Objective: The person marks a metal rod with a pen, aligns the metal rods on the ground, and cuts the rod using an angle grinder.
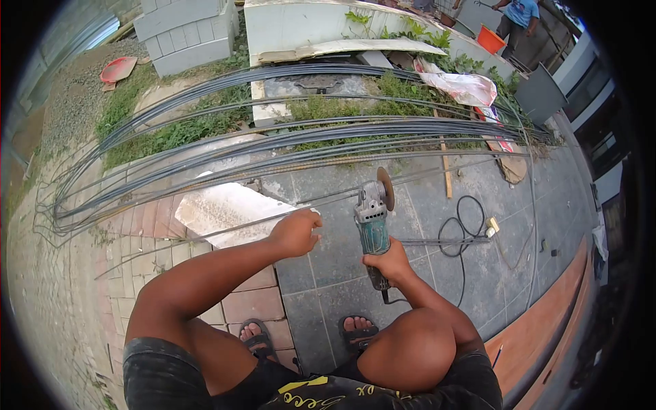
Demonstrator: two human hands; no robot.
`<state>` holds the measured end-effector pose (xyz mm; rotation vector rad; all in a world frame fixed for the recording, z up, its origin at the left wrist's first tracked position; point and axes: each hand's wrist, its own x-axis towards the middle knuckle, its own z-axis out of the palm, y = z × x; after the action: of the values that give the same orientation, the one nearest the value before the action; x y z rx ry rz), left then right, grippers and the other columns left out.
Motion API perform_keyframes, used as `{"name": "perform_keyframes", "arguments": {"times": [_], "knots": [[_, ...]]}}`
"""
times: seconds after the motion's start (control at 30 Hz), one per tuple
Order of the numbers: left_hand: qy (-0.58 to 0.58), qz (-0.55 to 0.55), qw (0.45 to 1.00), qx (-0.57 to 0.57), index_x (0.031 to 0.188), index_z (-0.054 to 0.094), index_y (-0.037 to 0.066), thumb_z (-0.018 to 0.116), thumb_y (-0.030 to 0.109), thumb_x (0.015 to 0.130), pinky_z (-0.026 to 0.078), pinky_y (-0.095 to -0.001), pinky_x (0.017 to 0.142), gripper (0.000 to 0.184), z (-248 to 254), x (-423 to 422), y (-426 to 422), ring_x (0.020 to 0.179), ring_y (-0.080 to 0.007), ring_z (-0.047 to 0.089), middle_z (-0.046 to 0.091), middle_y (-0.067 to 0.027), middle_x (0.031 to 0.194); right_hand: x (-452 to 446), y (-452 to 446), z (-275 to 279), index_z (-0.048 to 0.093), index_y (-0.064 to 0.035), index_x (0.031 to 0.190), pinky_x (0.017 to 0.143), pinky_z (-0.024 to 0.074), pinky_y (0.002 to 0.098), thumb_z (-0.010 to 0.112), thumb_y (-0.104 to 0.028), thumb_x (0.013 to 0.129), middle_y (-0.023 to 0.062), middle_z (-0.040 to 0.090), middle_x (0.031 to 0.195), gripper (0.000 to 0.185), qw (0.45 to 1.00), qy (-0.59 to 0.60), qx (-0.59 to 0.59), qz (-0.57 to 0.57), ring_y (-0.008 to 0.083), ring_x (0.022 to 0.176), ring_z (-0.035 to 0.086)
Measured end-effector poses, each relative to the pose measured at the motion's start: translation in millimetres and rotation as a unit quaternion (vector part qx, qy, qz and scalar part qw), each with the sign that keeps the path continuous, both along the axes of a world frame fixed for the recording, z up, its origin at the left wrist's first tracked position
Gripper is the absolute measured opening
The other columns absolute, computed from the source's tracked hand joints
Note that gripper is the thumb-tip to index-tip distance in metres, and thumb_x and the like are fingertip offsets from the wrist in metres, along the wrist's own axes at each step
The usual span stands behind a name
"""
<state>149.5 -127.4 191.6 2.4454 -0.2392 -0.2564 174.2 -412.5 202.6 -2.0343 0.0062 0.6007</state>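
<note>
My right hand (pixel 389 262) is wrapped round the lower body of a teal and grey angle grinder (pixel 373 236), whose brown disc (pixel 385 188) points away from me. The grinder's head is beside a thin steel rod (pixel 263 220) that runs across in front of me. Over that rod is my left hand (pixel 298 232), with its fingers curled; what it holds, if anything, is hidden. Beneath the rod lies a dirty white board (pixel 229 210). A long bundle of steel bars (pixel 273 145) stretches across the ground beyond both hands.
A black cable (pixel 442 232) loops on the grey tiles near a white plug (pixel 491 229). Wooden boards (pixel 529 338) lie at the right. Farther back are a white wall (pixel 307 31), a wooden strip (pixel 445 164), and a person (pixel 521 20) near an orange bucket (pixel 490 39).
</note>
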Motion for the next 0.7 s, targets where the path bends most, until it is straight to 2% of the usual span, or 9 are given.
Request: {"name": "perform_keyframes", "arguments": {"times": [0.07, 0.2, 0.27, 0.4, 0.47, 0.6, 0.63, 0.67, 0.7], "knots": [[-0.137, 0.067, 0.983, 0.106, 0.115, 0.067, 0.008, 0.074, 0.022, 0.090, 0.049, -0.0433, 0.094, 0.030, -20, 9, 37, 0.107, -0.0346, 0.061, 0.063, -0.0134, 0.109, 6, 13, 13, 0.063, 0.0051, 0.110, 0.076, 0.0557, 0.0351, 0.087, -0.014, 0.068, 0.0114, 0.072, 0.095, 0.052, 1.000, 0.004, -0.016, -0.010, 0.0197, 0.084, 0.069], [-0.131, 0.040, 0.987, 0.089, 0.110, 0.069, 0.008, 0.075, 0.023, 0.090, 0.048, -0.0417, 0.096, 0.026, -56, 3, 79, 0.109, -0.0322, 0.061, 0.064, -0.0122, 0.107, 3, 23, 34, 0.063, 0.0052, 0.111, 0.075, 0.0558, 0.0356, 0.086, -0.013, 0.069, 0.0121, 0.072, 0.094, 0.052, 0.999, 0.012, 0.014, -0.041, 0.0207, 0.082, 0.069], [-0.155, 0.048, 0.987, -0.013, 0.097, 0.071, 0.005, 0.074, 0.018, 0.088, 0.050, -0.0436, 0.087, 0.016, -65, 4, 87, 0.098, -0.0347, 0.062, 0.064, -0.0132, 0.095, -4, 23, 39, 0.063, 0.0052, 0.111, 0.075, 0.0559, 0.0358, 0.086, -0.012, 0.069, 0.0127, 0.072, 0.095, 0.051, 0.999, -0.009, -0.011, -0.052, 0.0208, 0.081, 0.070], [-0.127, 0.073, 0.988, -0.054, 0.095, 0.074, 0.006, 0.076, 0.014, 0.087, 0.050, -0.0419, 0.081, 0.011, -84, 14, 81, 0.092, -0.0324, 0.064, 0.064, -0.0132, 0.093, -18, 30, 29, 0.063, 0.0059, 0.112, 0.075, 0.0560, 0.0356, 0.085, -0.016, 0.065, 0.0142, 0.072, 0.094, 0.056, 0.997, -0.014, -0.021, -0.074, 0.0220, 0.081, 0.070], [-0.163, 0.091, 0.980, -0.075, 0.089, 0.075, 0.004, 0.076, 0.009, 0.086, 0.050, -0.0418, 0.075, 0.006, -80, 19, 75, 0.083, -0.0321, 0.064, 0.063, -0.0132, 0.088, -18, 35, 12, 0.063, 0.0070, 0.114, 0.076, 0.0560, 0.0354, 0.085, -0.017, 0.064, 0.0151, 0.072, 0.095, 0.059, 0.996, -0.002, -0.012, -0.083, 0.0230, 0.082, 0.071], [-0.147, 0.091, 0.978, -0.116, 0.087, 0.074, 0.006, 0.078, 0.013, 0.085, 0.049, -0.0425, 0.071, 0.008, -76, 40, 48, 0.080, -0.0334, 0.061, 0.061, -0.0139, 0.085, 10, 41, -7, 0.061, 0.0113, 0.122, 0.078, 0.0560, 0.0352, 0.086, -0.021, 0.062, 0.0185, 0.073, 0.099, 0.072, 0.997, -0.012, -0.031, -0.067, 0.0262, 0.085, 0.072], [-0.116, 0.104, 0.978, -0.135, 0.086, 0.075, 0.007, 0.078, 0.012, 0.085, 0.047, -0.0427, 0.078, 0.007, -78, 46, 42, 0.087, -0.0308, 0.061, 0.061, -0.0110, 0.085, 18, 42, -10, 0.061, 0.0113, 0.122, 0.078, 0.0560, 0.0352, 0.086, -0.021, 0.062, 0.0185, 0.073, 0.099, 0.072, 0.997, -0.014, -0.028, -0.070, 0.0262, 0.085, 0.072], [-0.117, 0.101, 0.979, -0.132, 0.086, 0.075, 0.007, 0.078, 0.012, 0.085, 0.047, -0.0427, 0.078, 0.007, -79, 48, 39, 0.087, -0.0308, 0.061, 0.061, -0.0110, 0.085, 27, 42, -13, 0.060, 0.0130, 0.123, 0.079, 0.0561, 0.0351, 0.086, -0.022, 0.061, 0.0198, 0.073, 0.100, 0.076, 0.998, -0.009, -0.012, -0.060, 0.0270, 0.087, 0.072], [-0.154, 0.102, 0.979, -0.084, 0.090, 0.076, 0.009, 0.077, 0.013, 0.086, 0.043, -0.0436, 0.087, 0.006, -80, 47, 38, 0.094, -0.0289, 0.060, 0.063, -0.0088, 0.090, 33, 43, -14, 0.059, 0.0147, 0.125, 0.079, 0.0561, 0.0350, 0.086, -0.023, 0.061, 0.0210, 0.073, 0.102, 0.079, 0.999, -0.003, 0.005, -0.049, 0.0278, 0.089, 0.072]]}}
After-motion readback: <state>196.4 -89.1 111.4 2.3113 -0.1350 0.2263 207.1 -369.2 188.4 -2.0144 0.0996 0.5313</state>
